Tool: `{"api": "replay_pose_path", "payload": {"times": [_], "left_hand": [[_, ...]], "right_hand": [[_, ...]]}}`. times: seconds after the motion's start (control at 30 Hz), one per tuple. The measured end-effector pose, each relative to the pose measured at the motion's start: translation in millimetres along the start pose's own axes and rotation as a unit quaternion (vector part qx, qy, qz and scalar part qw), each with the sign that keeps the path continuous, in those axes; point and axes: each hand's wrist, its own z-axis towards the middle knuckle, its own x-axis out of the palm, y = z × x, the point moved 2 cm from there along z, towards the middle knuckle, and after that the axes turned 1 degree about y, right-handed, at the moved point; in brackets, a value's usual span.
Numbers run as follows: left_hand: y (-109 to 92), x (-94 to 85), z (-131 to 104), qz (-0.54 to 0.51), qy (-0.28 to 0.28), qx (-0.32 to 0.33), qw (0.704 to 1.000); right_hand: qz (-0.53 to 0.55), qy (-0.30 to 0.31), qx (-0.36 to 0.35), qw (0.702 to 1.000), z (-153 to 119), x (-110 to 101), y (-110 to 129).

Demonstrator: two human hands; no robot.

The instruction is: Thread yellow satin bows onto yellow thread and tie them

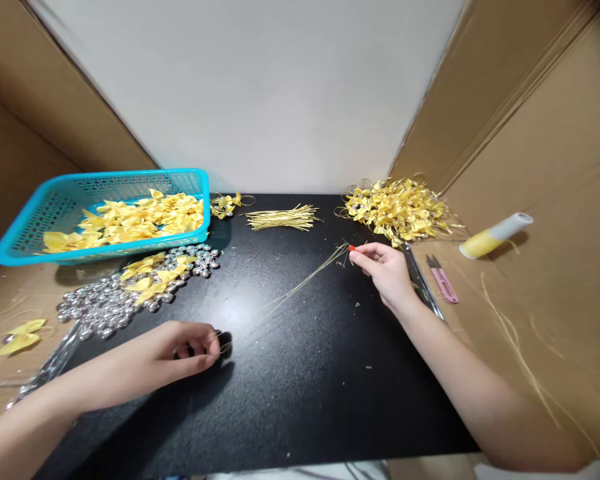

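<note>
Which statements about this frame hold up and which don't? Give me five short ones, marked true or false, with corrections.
1. Thin strands run between the left hand and the right hand. True.
2. The turquoise basket is filled with silver beads. False: it holds yellow petal-like pieces; the silver beads lie in front of it.
3. The pink-handled snips lie to the right of the black work surface. True.
4. A small red item is at the left hand's fingertips. False: it is at the right hand's.
5. A bundle of gold strips lies between the basket and the heap of yellow bows. True.
</note>
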Motion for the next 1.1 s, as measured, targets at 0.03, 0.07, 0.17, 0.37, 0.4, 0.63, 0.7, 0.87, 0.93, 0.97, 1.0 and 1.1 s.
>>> {"api": "replay_pose_path", "payload": {"times": [0.03, 0.07, 0.17, 0.37, 0.4, 0.63, 0.7, 0.87, 0.93, 0.97, 1.0, 1.1], "left_hand": [[0.6, -6.3, -4.9, 0.037, -0.062, 0.007, 0.997], [-2.6, -12.4, -9.1, 0.070, -0.137, 0.020, 0.988], [-33.7, -17.7, -11.3, 0.114, -0.321, 0.075, 0.937], [-120.4, 34.3, 49.4, -0.004, -0.209, 0.138, 0.968], [-128.5, 40.6, 61.0, -0.014, -0.213, 0.136, 0.968], [-133.4, 48.7, 93.5, -0.061, -0.289, 0.158, 0.942], [-129.0, 48.4, 93.0, -0.077, -0.296, 0.155, 0.939], [-121.0, 43.7, 90.8, -0.082, -0.313, 0.139, 0.936], [-118.6, 39.7, 89.2, -0.049, -0.340, 0.131, 0.930], [-117.5, 37.8, 88.3, -0.029, -0.356, 0.129, 0.925], [-116.5, 36.3, 87.6, -0.009, -0.369, 0.127, 0.920], [-113.6, 34.6, 87.0, 0.034, -0.390, 0.133, 0.910]], "right_hand": [[-0.005, 0.013, 0.000, 1.000, -1.4, 1.5, 1.4], [-0.011, 0.026, -0.001, 1.000, -2.9, 3.2, 2.8], [-0.031, 0.058, -0.017, 0.998, -8.9, 8.9, 7.5], [-0.034, 0.095, -0.023, 0.995, -26.7, 23.0, 15.3], [-0.032, 0.102, -0.022, 0.994, -29.4, 24.9, 16.2], [-0.020, 0.122, -0.008, 0.992, -37.5, 29.9, 18.9], [-0.022, 0.120, -0.010, 0.993, -37.8, 30.0, 18.7], [-0.054, 0.113, -0.026, 0.992, -41.6, 30.9, 14.8], [-0.078, 0.116, -0.041, 0.989, -44.4, 31.9, 13.4], [-0.086, 0.117, -0.047, 0.988, -45.6, 32.4, 12.8], [-0.090, 0.118, -0.050, 0.988, -46.7, 33.0, 12.2], [-0.082, 0.113, -0.038, 0.989, -48.2, 34.7, 10.1]]}}
